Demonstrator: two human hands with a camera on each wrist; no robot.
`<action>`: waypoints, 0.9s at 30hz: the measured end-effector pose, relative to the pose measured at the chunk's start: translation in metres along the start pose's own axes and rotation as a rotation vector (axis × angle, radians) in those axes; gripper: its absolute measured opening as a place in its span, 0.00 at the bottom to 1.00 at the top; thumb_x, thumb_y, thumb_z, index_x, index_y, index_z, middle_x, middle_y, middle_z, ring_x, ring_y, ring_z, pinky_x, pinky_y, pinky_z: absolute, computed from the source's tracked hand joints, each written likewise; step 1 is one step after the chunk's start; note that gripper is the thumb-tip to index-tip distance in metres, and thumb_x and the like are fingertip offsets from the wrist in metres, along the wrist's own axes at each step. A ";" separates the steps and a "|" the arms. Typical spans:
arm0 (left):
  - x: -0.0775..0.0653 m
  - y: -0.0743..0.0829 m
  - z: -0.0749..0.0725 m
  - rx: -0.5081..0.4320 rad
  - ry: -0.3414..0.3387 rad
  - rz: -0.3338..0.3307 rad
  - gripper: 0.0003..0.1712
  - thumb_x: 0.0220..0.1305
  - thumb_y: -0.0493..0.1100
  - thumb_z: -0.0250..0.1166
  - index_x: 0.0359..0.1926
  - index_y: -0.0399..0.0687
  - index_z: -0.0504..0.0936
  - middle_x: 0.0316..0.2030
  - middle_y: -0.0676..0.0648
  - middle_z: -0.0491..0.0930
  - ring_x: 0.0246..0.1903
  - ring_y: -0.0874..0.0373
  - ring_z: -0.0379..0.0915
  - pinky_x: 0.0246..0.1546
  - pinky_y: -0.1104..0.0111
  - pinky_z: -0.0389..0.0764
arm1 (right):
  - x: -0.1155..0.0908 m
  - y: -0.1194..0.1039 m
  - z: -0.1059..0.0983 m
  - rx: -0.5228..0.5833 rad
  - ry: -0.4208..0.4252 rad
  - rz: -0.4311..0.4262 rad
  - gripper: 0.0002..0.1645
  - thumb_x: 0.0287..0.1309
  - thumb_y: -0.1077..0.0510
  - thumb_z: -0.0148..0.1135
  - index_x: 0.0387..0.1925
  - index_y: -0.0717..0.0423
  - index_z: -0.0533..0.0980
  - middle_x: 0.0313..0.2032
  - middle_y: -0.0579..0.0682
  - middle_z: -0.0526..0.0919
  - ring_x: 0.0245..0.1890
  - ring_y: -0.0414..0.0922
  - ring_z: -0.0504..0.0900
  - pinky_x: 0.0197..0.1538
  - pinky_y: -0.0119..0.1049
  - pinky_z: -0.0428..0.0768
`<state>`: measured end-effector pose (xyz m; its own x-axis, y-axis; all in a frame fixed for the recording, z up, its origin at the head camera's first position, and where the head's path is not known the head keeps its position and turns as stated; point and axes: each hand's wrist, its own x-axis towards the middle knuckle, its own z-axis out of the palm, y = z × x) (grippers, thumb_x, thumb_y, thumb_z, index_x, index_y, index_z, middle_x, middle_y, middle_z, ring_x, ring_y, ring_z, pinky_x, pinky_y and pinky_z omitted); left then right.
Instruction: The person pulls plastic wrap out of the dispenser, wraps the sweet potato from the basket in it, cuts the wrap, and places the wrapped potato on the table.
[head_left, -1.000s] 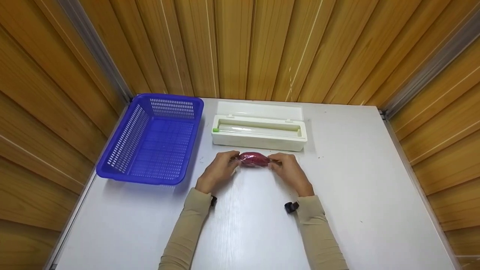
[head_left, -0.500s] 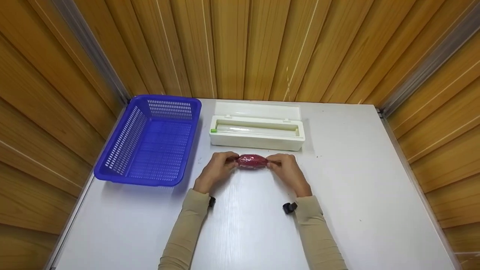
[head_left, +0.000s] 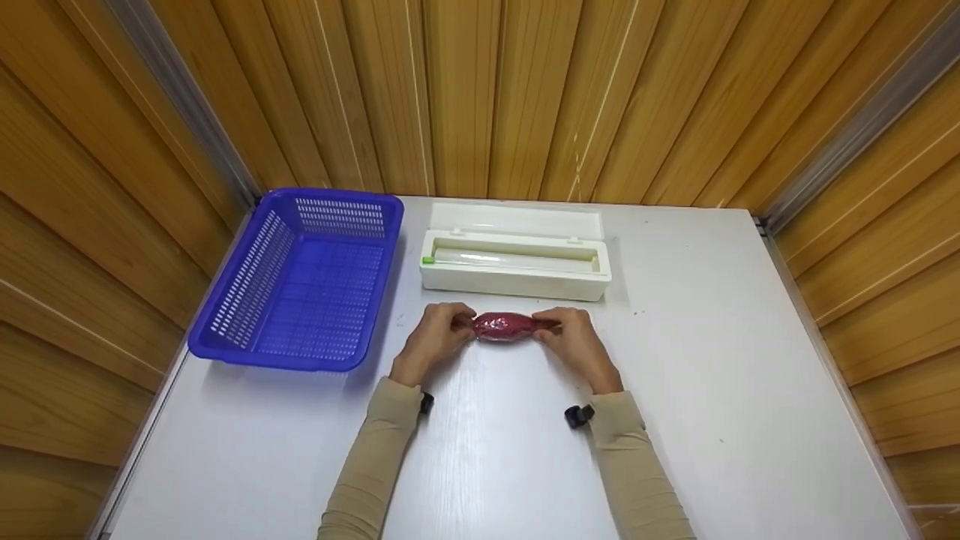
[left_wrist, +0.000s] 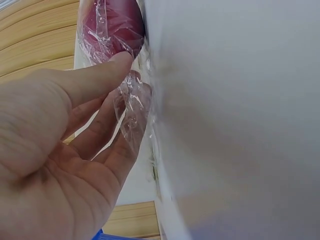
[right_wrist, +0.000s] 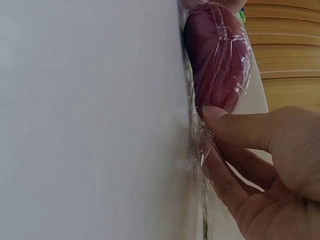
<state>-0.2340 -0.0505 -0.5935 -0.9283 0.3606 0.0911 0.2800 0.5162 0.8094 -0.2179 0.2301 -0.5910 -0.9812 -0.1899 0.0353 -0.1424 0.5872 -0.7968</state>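
A smooth, dark red oblong thing wrapped in clear cling film (head_left: 504, 327) lies on the white table, in front of the long cream box. Its exact kind is hard to tell. At its left end my left hand (head_left: 435, 334) pinches the gathered film between thumb and fingers; the left wrist view shows the crinkled film tail (left_wrist: 134, 112) across the fingertips. On the opposite end, the thumb and fingers of my right hand (head_left: 576, 341) pinch the film. In the right wrist view the wrapped red thing (right_wrist: 217, 60) appears close against the table, and loose film trails past the fingers.
Behind the hands stands the cream cling film box (head_left: 517, 283), its lid (head_left: 517, 220) tipped back and a film roll (head_left: 510, 260) inside. A green slider (head_left: 428, 260) sits at its left end. To the left is a blue perforated basket (head_left: 386, 289). Wood-patterned walls enclose the table.
The wrapped red thing has shifted slightly toward me and appears to have turned a little between the hands. Both hands keep their pinch on its ends and have hardly moved.
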 end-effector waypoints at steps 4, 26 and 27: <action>0.000 0.000 0.002 0.009 -0.006 -0.010 0.15 0.62 0.25 0.71 0.50 0.32 0.87 0.40 0.39 0.90 0.40 0.49 0.88 0.46 0.58 0.89 | 0.000 -0.001 -0.001 -0.005 -0.024 0.012 0.20 0.60 0.70 0.74 0.54 0.62 0.87 0.49 0.59 0.91 0.49 0.52 0.90 0.56 0.48 0.87; -0.002 0.007 0.002 0.112 -0.006 0.033 0.13 0.60 0.23 0.63 0.41 0.37 0.90 0.37 0.41 0.89 0.36 0.52 0.83 0.42 0.60 0.85 | -0.001 0.000 -0.004 -0.033 -0.100 -0.001 0.16 0.59 0.70 0.75 0.48 0.56 0.86 0.40 0.50 0.90 0.39 0.43 0.84 0.46 0.36 0.82; -0.001 0.007 0.002 0.109 -0.003 0.037 0.13 0.60 0.23 0.63 0.40 0.37 0.90 0.36 0.41 0.89 0.36 0.53 0.82 0.41 0.61 0.85 | 0.000 0.000 -0.004 -0.029 -0.100 -0.002 0.16 0.59 0.69 0.75 0.48 0.56 0.86 0.40 0.50 0.90 0.39 0.43 0.84 0.46 0.36 0.83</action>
<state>-0.2303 -0.0456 -0.5895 -0.9161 0.3834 0.1174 0.3389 0.5840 0.7376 -0.2179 0.2329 -0.5885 -0.9633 -0.2673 -0.0246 -0.1492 0.6091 -0.7790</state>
